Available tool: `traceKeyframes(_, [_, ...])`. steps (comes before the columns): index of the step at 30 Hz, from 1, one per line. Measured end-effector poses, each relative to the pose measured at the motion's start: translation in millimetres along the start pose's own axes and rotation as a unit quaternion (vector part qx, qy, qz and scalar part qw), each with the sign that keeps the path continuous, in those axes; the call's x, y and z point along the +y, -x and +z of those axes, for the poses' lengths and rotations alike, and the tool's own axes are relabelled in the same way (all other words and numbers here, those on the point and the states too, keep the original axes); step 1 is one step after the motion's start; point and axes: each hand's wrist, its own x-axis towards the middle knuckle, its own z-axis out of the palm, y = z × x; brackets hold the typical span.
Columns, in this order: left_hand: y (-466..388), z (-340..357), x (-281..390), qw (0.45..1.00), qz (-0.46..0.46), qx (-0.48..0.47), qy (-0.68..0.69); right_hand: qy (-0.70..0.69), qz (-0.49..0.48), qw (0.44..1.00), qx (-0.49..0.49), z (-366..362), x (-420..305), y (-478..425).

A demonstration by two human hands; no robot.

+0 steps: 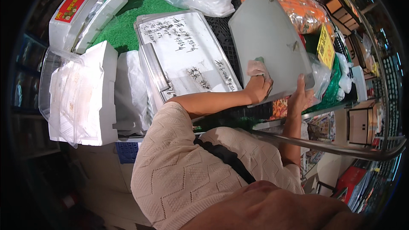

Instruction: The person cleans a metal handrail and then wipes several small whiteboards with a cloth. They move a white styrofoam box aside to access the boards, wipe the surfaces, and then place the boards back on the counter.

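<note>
A grey rectangular panel [268, 35] stands tilted in front of me, with dark scuff marks on its surface. My left hand [259, 88] reaches across from the left and holds a folded pink and green cloth [256, 67] against the lower part of this panel. At the panel's lower right corner, my right hand [299, 97] grips the edge, thumb on the near face; its other fingers are partly hidden. Left of the panel lies a framed whiteboard [188, 48] with handwriting in dark marker and a metal strip along one side.
White foam boxes [96, 92] and a clear plastic lid [44, 86] occupy the left. Green artificial turf [143, 8] covers part of the stand. Bagged carrots [300, 9] and a yellow sign [326, 46] are at right. A metal rail [319, 147] runs close by my right arm.
</note>
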Motion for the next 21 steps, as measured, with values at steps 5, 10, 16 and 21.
traceKeyframes(5, [10.8, -4.5, 26.0, 0.997, 0.014, 0.054, 0.047, 0.057, -0.011, 0.998, -0.015, 2.9, -33.1, -49.2])
traceKeyframes(10, [-45.3, -2.9, -43.2, 0.976, -0.023, 0.197, -0.090, 0.028, -0.044, 0.998, -0.029, 3.1, -37.1, -76.9])
traceKeyframes(16, [-71.3, 0.4, -168.3, 0.954, -0.125, 0.241, -0.124, -0.018, -0.039, 0.998, -0.038, 31.7, -43.2, -84.5])
traceKeyframes(21, [-54.6, -0.3, -40.0, 0.968, -0.045, 0.182, 0.165, -0.030, -0.026, 0.999, -0.021, 17.9, -46.4, -91.4])
